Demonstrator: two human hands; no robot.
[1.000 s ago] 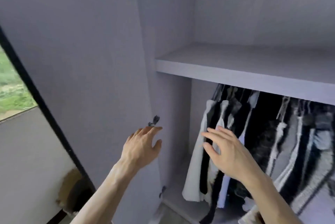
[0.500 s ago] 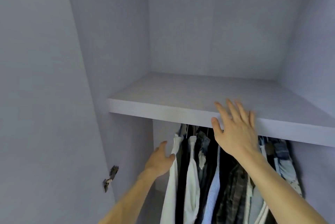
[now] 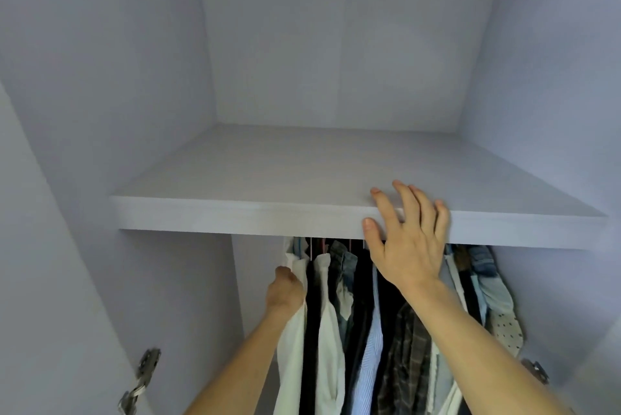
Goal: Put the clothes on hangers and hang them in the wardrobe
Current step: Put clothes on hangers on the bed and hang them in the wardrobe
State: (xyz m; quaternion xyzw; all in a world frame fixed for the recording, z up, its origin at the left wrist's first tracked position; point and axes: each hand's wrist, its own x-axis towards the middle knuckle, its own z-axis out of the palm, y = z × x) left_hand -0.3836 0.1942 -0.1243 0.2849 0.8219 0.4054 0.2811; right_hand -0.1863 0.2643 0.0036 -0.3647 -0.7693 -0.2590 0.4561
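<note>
Centre right of frame: right hand (image 3: 408, 246) raised, fingers spread straight, grip apart, tips on the shelf (image 3: 235, 216) front edge. Lower centre, left hand (image 3: 285, 292) touches the leftmost white garment (image 3: 292, 357) of the clothes (image 3: 403, 364) hanging below; its fingers hidden, grip cannot be told.

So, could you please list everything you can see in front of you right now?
Shelf: one, pale lilac-grey, spanning the full width above the clothes.
Hanging clothes: packed row, count unclear; white, black, denim, plaid, pale blue; below the shelf.
Hinges: two, metal, lower left and lower right edges.
Left hand: one, at the leftmost white garment, fingers hidden by the cloth.
Right hand: one, fingers spread, in front of the shelf's front edge.
</note>
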